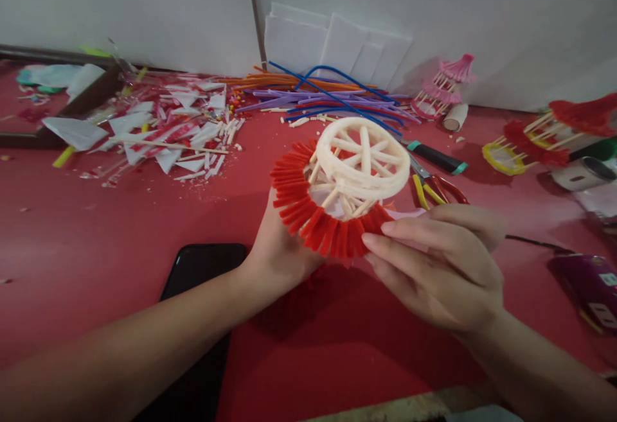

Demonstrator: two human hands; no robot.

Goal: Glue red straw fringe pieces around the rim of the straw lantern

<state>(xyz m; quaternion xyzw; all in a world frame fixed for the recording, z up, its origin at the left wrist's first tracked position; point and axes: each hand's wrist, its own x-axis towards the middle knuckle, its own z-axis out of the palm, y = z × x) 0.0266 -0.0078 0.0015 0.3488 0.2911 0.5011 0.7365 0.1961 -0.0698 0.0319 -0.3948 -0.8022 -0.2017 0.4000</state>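
Above the red table, a small handmade model (364, 158) is held up, with a cream spoked ring on top and thin sticks below it. Around its middle runs a skirt of red pipe-cleaner strips (308, 223). My left hand (279, 248) grips the model from beneath and behind the skirt, its fingers mostly hidden. At the skirt's right edge, my right hand (438, 261) pinches a red strip between thumb and fingers. A pale pinkish piece (407, 213) shows just beyond the right fingers.
Paper and plastic scraps (168, 126) lie at left, beside coloured pipe cleaners (328, 91). Pliers (436, 184) and a dark-handled tool (436, 157) rest behind my right hand. A black phone (202, 268) lies under my left arm. Pink (446, 88) and red-yellow (549, 130) models stand at right.
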